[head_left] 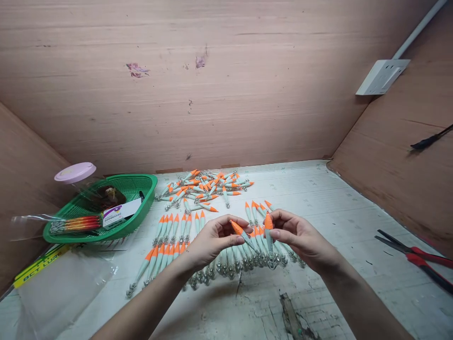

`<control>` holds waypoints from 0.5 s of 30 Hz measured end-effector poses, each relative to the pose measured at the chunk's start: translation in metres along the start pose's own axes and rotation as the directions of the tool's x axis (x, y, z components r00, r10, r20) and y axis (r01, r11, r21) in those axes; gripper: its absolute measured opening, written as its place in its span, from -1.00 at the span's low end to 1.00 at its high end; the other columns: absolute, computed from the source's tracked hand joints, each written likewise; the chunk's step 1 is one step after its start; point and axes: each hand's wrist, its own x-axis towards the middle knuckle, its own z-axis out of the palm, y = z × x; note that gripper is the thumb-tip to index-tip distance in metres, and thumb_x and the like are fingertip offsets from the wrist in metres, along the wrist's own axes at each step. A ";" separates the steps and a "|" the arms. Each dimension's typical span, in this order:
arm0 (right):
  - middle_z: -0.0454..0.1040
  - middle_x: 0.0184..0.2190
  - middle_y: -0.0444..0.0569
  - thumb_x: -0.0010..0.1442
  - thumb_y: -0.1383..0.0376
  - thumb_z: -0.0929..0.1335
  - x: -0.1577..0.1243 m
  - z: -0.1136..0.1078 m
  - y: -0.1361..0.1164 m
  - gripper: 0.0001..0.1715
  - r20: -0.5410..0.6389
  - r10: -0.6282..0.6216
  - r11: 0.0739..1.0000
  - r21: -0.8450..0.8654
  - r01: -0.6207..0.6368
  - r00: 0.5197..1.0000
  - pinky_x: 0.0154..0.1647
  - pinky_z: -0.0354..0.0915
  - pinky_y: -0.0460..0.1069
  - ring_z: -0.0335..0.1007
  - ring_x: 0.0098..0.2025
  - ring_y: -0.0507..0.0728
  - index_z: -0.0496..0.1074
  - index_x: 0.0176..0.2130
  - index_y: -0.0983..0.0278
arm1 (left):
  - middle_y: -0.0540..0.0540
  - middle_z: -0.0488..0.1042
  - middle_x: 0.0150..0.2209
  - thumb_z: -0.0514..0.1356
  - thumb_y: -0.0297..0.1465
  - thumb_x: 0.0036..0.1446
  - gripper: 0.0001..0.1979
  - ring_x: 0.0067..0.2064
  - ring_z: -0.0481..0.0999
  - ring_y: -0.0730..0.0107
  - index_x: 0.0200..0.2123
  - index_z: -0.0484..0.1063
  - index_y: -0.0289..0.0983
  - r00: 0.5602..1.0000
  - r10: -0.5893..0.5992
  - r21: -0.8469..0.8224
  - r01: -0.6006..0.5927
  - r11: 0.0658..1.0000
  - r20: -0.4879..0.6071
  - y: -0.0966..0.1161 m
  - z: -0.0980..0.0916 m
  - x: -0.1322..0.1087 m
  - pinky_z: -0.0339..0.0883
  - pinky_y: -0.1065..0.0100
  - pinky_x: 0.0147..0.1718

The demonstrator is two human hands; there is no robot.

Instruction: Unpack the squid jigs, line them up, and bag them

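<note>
Left hand point(214, 238): thumb and fingers pinch a spindle-shaped, orange-tipped, pale green lure point(242, 233). Right hand point(300, 236): pinches a second, matching lure point(268, 236), metal prongs down. Rows of like lures point(166, 252) behind, 9 to 1 o'clock. Risk (judged): dangling prongs may snag the rows if lowered carelessly. Loose lure pile point(205, 186), 11 o'clock. Green plastic mesh basket point(134, 177), 10 o'clock: pink-lidded clear jar point(78, 175), contents unclear; clear packet of red-yellow sticks point(83, 223).

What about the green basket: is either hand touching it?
No, the green basket stands apart at left, while the left hand and right hand each hold an orange-tipped lure.
</note>
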 end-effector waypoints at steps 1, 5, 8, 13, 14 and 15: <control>0.39 -0.37 -0.09 -0.03 0.17 0.50 0.001 0.001 0.000 -0.68 0.003 0.005 1.000 0.003 -0.005 1.000 -0.29 0.23 -0.06 0.27 -0.31 0.05 0.43 -0.30 0.26 | -0.16 0.53 -0.17 0.35 -0.42 -0.04 -0.69 -0.14 0.48 0.36 -0.17 0.45 -0.30 1.000 -0.013 -0.017 0.012 1.000 -0.011 0.000 -0.001 0.000 0.33 0.29 -0.11; 0.37 -0.40 -0.09 -0.04 0.17 0.50 0.007 0.003 0.003 -0.69 0.028 0.025 0.999 0.020 -0.025 0.999 -0.35 0.21 -0.07 0.24 -0.36 0.03 0.41 -0.34 0.28 | -0.14 0.49 -0.19 0.32 -0.32 0.00 -0.59 -0.23 0.51 0.36 -0.05 0.44 -0.28 0.996 -0.091 -0.071 0.090 0.993 -0.010 -0.002 -0.009 0.003 0.36 0.22 -0.11; 0.35 -0.45 -0.12 -0.04 0.17 0.48 0.024 -0.002 0.005 -0.69 0.009 0.035 0.999 -0.014 -0.035 0.999 -0.41 0.21 -0.07 0.23 -0.44 0.01 0.40 -0.34 0.28 | -0.12 0.48 -0.26 0.24 -0.33 0.08 -0.61 -0.30 0.51 0.40 -0.01 0.39 -0.31 0.990 -0.100 0.080 0.108 0.991 -0.097 -0.001 -0.023 0.020 0.38 0.24 -0.15; 0.38 -0.53 -0.16 -0.03 0.32 0.38 0.093 -0.008 0.018 -0.87 -0.331 0.038 0.850 -0.486 -0.205 0.943 -0.50 0.19 -0.09 0.28 -0.53 -0.01 0.33 -0.42 0.27 | -0.07 0.48 -0.44 0.19 -0.51 0.06 -0.67 -0.41 0.52 0.36 -0.06 0.34 -0.38 0.919 -0.017 0.600 0.271 0.753 -0.393 -0.001 -0.039 0.084 0.37 0.33 -0.33; 0.39 -0.54 -0.15 -0.06 0.37 0.37 0.108 -0.007 0.024 -0.89 -0.368 0.036 0.818 -0.524 -0.239 0.929 -0.50 0.20 -0.09 0.30 -0.52 0.01 0.32 -0.45 0.27 | -0.07 0.48 -0.47 0.21 -0.53 0.02 -0.67 -0.41 0.52 0.31 -0.08 0.35 -0.38 0.909 -0.008 0.636 0.297 0.712 -0.416 -0.004 -0.038 0.097 0.36 0.32 -0.33; 0.38 -0.57 -0.15 -0.10 0.40 0.37 0.121 -0.006 0.029 -0.88 -0.405 0.032 0.780 -0.561 -0.276 0.914 -0.50 0.19 -0.08 0.32 -0.52 0.03 0.30 -0.49 0.26 | -0.09 0.49 -0.47 0.23 -0.55 -0.01 -0.67 -0.39 0.53 0.27 -0.12 0.37 -0.38 0.902 0.003 0.661 0.314 0.681 -0.431 -0.007 -0.036 0.107 0.34 0.30 -0.32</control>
